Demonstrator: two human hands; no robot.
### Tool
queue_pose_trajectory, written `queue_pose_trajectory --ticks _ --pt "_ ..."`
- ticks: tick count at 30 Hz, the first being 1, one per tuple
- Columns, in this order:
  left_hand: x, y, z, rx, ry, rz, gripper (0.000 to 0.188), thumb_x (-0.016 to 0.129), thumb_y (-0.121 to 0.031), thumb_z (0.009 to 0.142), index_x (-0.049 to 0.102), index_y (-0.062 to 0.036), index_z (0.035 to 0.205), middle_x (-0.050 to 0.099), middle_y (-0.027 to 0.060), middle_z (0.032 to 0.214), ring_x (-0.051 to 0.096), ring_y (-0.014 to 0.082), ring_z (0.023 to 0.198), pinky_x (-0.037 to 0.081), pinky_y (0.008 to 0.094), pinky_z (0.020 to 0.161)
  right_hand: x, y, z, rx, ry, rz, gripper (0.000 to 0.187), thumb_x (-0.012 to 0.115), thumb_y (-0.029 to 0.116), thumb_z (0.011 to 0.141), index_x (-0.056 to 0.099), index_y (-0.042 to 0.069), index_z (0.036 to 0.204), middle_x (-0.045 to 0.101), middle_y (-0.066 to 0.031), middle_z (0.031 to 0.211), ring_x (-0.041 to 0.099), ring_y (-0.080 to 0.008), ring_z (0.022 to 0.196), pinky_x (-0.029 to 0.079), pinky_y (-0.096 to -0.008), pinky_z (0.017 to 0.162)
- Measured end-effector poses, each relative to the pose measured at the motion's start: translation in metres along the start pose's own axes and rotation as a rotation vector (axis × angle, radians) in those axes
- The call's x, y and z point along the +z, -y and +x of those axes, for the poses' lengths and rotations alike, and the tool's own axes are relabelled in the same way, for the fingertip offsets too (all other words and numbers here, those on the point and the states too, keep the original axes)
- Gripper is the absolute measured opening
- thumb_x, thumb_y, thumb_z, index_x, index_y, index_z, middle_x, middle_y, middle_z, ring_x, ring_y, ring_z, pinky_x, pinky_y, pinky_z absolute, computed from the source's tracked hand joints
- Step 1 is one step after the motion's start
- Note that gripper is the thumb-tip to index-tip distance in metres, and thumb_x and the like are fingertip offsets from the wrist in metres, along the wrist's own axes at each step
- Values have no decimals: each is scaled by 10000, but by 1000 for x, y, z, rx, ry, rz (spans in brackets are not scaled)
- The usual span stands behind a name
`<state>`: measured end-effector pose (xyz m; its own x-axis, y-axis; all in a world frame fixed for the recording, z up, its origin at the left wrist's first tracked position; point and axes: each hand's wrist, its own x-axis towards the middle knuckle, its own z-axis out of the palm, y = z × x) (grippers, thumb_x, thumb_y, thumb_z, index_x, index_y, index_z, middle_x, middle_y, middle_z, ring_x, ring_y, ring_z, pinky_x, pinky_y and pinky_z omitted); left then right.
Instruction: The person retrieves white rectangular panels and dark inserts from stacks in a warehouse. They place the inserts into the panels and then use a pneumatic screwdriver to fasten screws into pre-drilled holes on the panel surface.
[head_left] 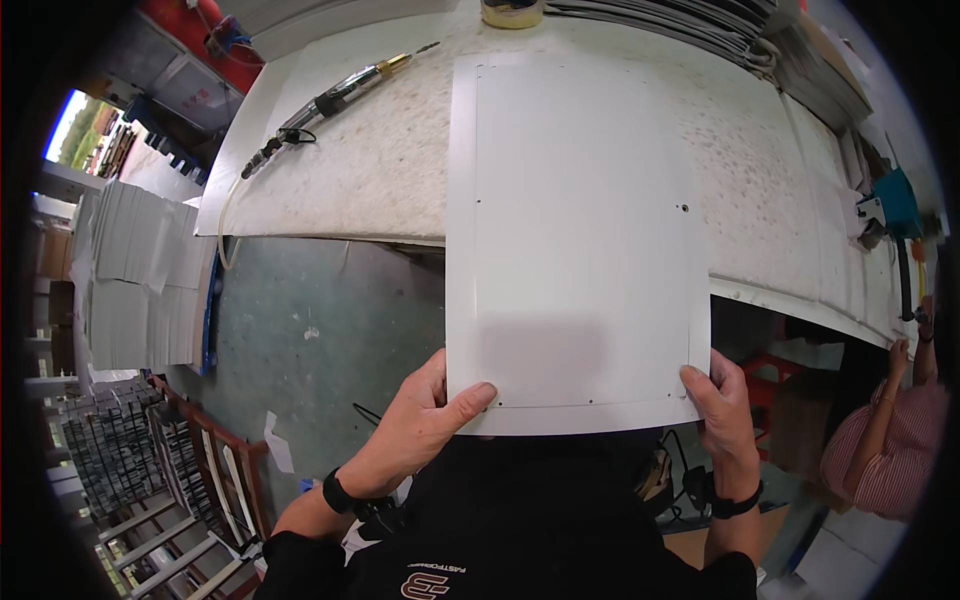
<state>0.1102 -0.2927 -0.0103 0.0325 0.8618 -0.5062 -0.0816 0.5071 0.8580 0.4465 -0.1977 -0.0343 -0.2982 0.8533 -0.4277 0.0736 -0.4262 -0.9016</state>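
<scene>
A large white rectangular panel (580, 240) with small holes along its edges spans from the worktable out over its front edge toward me. My left hand (440, 405) grips its near left corner, thumb on top and fingers underneath. At the near right corner my right hand (722, 398) holds the panel the same way, its fingers hidden below. The panel's far part lies over the pale, worn worktable (380, 170). To the left on that table rests a pneumatic screwdriver (345, 95) with a long bit and a hose.
A roll of tape (512, 12) stands at the table's back. Grey strips (670, 30) are stacked behind it. A teal tool (895, 205) sits at the right edge. White stacked sheets (145, 280) stand at left. A co-worker in a striped top (885, 450) is at the right.
</scene>
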Motion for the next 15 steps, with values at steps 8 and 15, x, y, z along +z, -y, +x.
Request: queue_pose_trajectory --ticks 8,15 --pt "-12 9 17 162 -153 -36 489 706 -306 1008 553 25 1334 666 68 1168 604 106 1067 477 282 948 16 0 0 14 35 71 454 700 233 989 615 -98 1289 713 -96 1088 652 -114 951 536 -280 861" --pt "9 16 28 265 -469 -542 526 682 -280 1024 472 -3 1418 611 98 1318 621 178 1199 527 350 998 59 -5 2 115 190 148 502 721 285 995 609 -89 1311 695 -129 1190 658 -153 1049 540 -315 919"
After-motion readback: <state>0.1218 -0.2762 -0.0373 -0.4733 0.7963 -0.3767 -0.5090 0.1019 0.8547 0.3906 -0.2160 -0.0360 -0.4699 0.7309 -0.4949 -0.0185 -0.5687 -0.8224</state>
